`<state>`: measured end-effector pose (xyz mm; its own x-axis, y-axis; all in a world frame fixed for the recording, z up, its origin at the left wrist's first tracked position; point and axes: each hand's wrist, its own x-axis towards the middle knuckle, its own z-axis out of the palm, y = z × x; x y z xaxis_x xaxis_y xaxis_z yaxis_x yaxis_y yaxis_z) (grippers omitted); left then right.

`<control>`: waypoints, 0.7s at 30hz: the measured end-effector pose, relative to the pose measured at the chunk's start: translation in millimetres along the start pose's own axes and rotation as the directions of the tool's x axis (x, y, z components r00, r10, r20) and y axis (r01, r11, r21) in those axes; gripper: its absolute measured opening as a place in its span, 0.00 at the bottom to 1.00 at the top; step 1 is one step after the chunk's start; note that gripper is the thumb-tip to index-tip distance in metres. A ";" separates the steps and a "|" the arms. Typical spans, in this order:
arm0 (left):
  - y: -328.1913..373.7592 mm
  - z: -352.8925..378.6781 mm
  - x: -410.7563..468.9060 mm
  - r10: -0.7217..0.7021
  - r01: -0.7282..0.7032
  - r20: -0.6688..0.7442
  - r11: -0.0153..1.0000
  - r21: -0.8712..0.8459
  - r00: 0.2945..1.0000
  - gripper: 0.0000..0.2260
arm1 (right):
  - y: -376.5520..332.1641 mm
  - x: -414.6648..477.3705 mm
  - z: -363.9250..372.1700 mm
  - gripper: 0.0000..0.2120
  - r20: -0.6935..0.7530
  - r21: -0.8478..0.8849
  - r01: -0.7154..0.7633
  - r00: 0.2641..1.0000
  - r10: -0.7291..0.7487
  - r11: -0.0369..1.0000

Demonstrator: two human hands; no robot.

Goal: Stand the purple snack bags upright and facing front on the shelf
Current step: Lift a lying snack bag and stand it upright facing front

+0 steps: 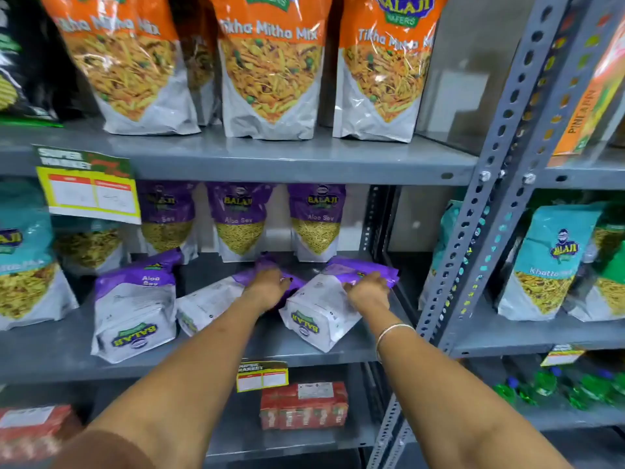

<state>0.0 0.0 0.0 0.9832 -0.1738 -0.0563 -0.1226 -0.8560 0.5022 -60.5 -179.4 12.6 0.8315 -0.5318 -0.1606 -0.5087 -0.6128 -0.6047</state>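
I see three purple bags flat on the middle shelf (236, 350), left hand (267, 286) gripping the centre bag (209, 302), right hand (367, 291) gripping the rightmost bag (321, 313), third bag (135, 309) leftmost, untouched, three upright bags (240, 225) behind.

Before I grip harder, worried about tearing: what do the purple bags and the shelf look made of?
Purple bags: glossy plastic film, apparently; they crinkle and catch highlights under both hands, left and right. Shelf: grey painted metal, going by the smooth, dull-sheened board and perforated bolted uprights.
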 end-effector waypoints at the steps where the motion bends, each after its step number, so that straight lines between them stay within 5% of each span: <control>1: 5.3 6.7 6.8 -0.035 0.037 0.046 0.998 -0.047 0.998 0.19 | 5.7 6.1 -1.0 0.39 0.022 0.026 -0.087 0.996 0.086 0.996; 5: 30.4 28.8 24.9 -0.131 0.179 0.286 0.972 -0.150 0.949 0.24 | 29.9 41.2 5.0 0.29 0.284 0.254 -0.233 0.946 0.158 0.939; 7: 31.9 38.2 36.0 -0.162 0.231 0.294 0.948 -0.217 0.942 0.25 | 38.5 49.4 12.6 0.16 0.504 0.418 -0.401 0.849 0.159 0.815; 9: 30.3 43.5 43.7 -0.225 0.304 0.249 0.888 -0.345 0.942 0.23 | 46.7 61.2 17.3 0.14 0.581 0.462 -0.453 0.804 0.126 0.762; 12: 21.3 48.8 51.1 -0.218 0.428 0.401 0.704 -0.567 0.890 0.10 | 50.4 71.0 17.4 0.13 0.615 0.503 -0.486 0.782 0.099 0.715; 15: 14.6 51.8 52.0 -0.117 0.532 0.560 0.518 -0.670 0.820 0.08 | 47.5 72.4 9.7 0.11 0.626 0.577 -0.484 0.780 0.025 0.658; 18: 17.9 45.0 56.8 -0.057 0.511 0.581 0.553 -0.658 0.812 0.06 | 43.2 81.0 2.6 0.10 0.581 0.633 -0.413 0.813 -0.049 0.654; 21: 21.1 32.0 62.3 -0.050 0.387 0.473 0.654 -0.650 0.879 0.02 | 30.7 95.5 -3.0 0.09 0.522 0.694 -0.309 0.838 -0.158 0.650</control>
<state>54.3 -44.4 -20.5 0.8066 -0.3403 -0.4833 0.3887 -0.3105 0.8675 2.7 -250.8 -19.0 0.8941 -0.0438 -0.4457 -0.4327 0.1721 -0.8850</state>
